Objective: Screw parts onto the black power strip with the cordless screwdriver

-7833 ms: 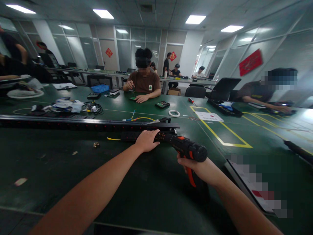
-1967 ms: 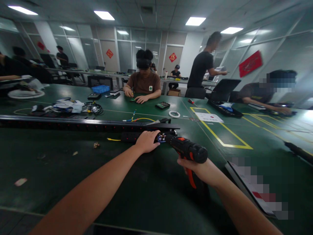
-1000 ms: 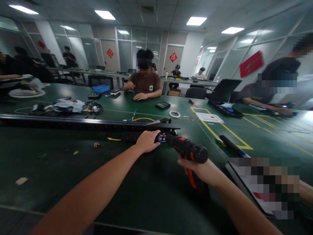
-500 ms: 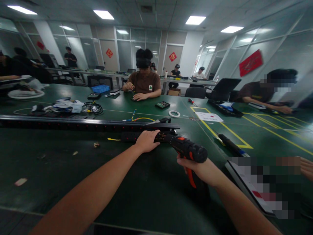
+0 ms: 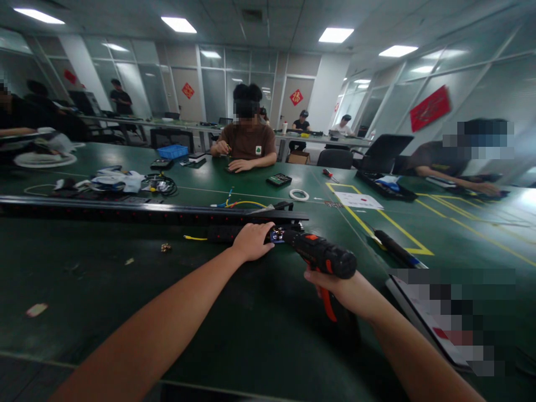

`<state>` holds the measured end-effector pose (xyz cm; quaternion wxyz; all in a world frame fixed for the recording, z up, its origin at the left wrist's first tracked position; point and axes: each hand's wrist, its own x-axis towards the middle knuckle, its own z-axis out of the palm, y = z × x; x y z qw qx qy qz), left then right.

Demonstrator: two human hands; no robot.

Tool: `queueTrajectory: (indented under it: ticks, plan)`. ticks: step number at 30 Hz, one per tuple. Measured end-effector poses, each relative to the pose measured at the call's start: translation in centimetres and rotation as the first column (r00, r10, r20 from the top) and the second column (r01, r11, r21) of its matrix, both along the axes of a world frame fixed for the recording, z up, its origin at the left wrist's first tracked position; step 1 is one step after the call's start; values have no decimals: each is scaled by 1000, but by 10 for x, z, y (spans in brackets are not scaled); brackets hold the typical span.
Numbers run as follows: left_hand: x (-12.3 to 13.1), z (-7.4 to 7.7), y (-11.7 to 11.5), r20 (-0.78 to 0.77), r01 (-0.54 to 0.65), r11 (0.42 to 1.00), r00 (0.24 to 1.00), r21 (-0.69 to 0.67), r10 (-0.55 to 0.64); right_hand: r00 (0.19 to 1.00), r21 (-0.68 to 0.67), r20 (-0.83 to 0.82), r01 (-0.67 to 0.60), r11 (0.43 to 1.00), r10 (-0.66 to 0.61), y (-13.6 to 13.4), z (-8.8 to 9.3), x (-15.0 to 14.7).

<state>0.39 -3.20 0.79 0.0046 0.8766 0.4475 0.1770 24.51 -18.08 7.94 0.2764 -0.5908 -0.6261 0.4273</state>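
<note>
My right hand [image 5: 337, 285] is wrapped round the grip of a black and orange cordless drill [image 5: 322, 254]. The drill's nose points left, at the lit end of a short black bar-shaped unit [image 5: 220, 234]. Over that unit's right part lies my left hand [image 5: 253, 241], closed on it with the thumb toward the drill tip. Bright light shows small parts at the unit's end, too small to name. A yellow wire [image 5: 195, 238] sticks out of its left end. Just behind it runs a long black rail [image 5: 159, 211] with small red marks.
Small brass-coloured pieces [image 5: 166, 247] lie left of my forearm. A black pen-like tool [image 5: 393, 247] and a pixelated flat device [image 5: 435, 324] are at right. A white ring [image 5: 298, 195] and paper [image 5: 358, 200] lie beyond. A person [image 5: 247, 137] sits opposite.
A light now shines on the end of the unit at the drill tip, where it was dark before. My hands and the drill have hardly moved.
</note>
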Motion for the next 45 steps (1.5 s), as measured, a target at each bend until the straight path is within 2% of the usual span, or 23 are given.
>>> queueTrajectory:
  ticks: [9,19,30,45]
  plan:
    - [-1,-2,1,9,5,1000,1000,0,-5,1000,-7,-10,14,1000,-14,-2,5,-3]
    - [0,3,-1,7,5,1000,1000,-8,-5,1000,-12,-13,1,1000,-1,0,1,-1]
    - [0,1,0,-4,5,1000,1000,-9,-5,1000,-23,10,11,1000,-11,-1,4,-1]
    - [0,0,1,3,7,1000,1000,8,-7,999,-25,-41,-5,1000,4,-1,4,-2]
